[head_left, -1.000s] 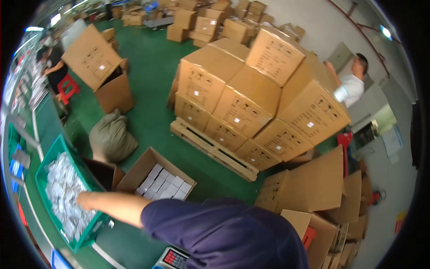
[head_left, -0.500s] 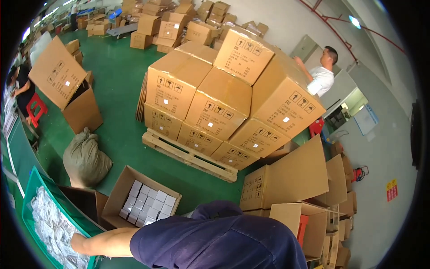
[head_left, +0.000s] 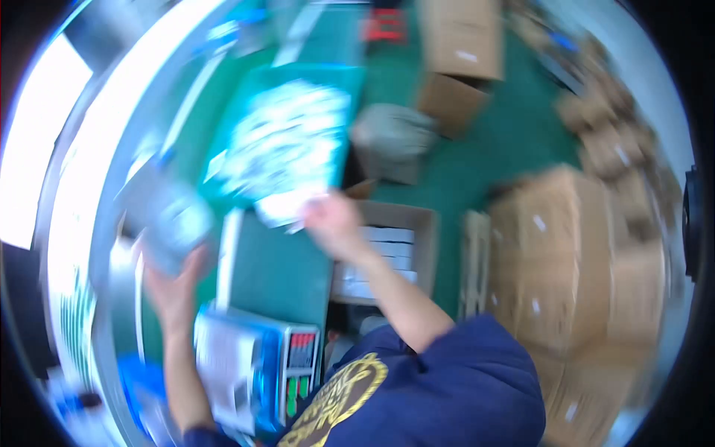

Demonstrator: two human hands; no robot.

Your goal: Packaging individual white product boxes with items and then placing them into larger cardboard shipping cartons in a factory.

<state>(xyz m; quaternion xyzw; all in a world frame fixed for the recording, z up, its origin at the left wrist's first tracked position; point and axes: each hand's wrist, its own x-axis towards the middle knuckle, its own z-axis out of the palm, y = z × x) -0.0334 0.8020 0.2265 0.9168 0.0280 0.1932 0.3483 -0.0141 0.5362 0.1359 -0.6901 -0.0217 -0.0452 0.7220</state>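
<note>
Motion blurs the whole view. My right hand (head_left: 333, 223) is closed on a pale, clear-looking plastic packet (head_left: 285, 208) at the near edge of a teal bin (head_left: 354, 97). Many similar shiny packets (head_left: 287, 130) fill that bin. Over on the left, my left hand (head_left: 173, 279) grips the near end of a grey box-like thing (head_left: 153, 197), thumb and fingers on either side. Something round and whitish shows on the grey thing, too smeared to name.
A device with a red display and green keys (head_left: 299, 372) stands on the green bench (head_left: 275, 264). Right of the bench are an open carton (head_left: 424, 223) of white boxes, a tied sack (head_left: 395, 138) and stacked cartons (head_left: 551, 261) on a pallet (head_left: 474, 261).
The view has swung left toward the bench. My right hand, in among the packets before, is now at the bin's near edge with one. My left hand has come into view.
</note>
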